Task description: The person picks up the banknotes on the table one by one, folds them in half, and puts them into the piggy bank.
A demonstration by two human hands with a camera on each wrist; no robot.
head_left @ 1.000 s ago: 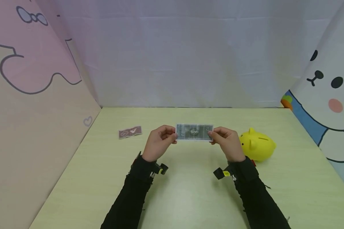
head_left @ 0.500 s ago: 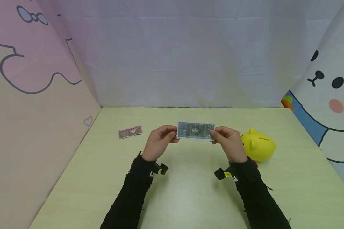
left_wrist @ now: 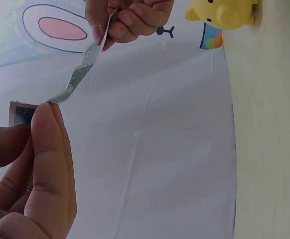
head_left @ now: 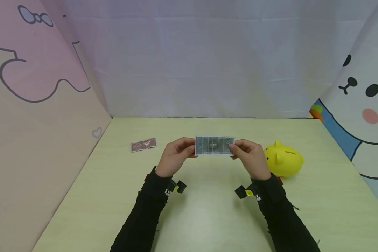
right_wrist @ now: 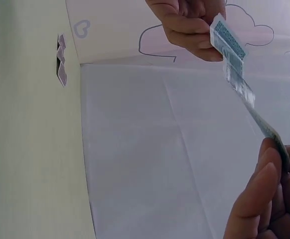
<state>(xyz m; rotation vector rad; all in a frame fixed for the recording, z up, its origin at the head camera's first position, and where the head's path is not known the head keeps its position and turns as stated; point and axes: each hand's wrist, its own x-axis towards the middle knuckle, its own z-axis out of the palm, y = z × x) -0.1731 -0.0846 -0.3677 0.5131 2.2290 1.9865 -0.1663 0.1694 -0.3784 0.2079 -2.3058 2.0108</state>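
A grey-green banknote (head_left: pixel 214 145) is held up flat above the middle of the pale green table (head_left: pixel 208 210). My left hand (head_left: pixel 176 154) pinches its left end between thumb and fingers. My right hand (head_left: pixel 250 156) pinches the right end. In the left wrist view the banknote (left_wrist: pixel 77 77) runs from my left thumb (left_wrist: pixel 48 149) up to the right hand (left_wrist: pixel 130 20). In the right wrist view the banknote (right_wrist: pixel 242 82) spans between the left hand (right_wrist: pixel 190 25) and the right hand (right_wrist: pixel 264 199).
A yellow piggy bank (head_left: pixel 284 159) stands on the table just right of my right hand. A brownish banknote (head_left: pixel 143 144) lies flat at the back left. Cartoon-printed walls close off the left, back and right sides.
The banknote and both hands shifted slightly, rising a little and then settling back; the grip on both ends is unchanged.
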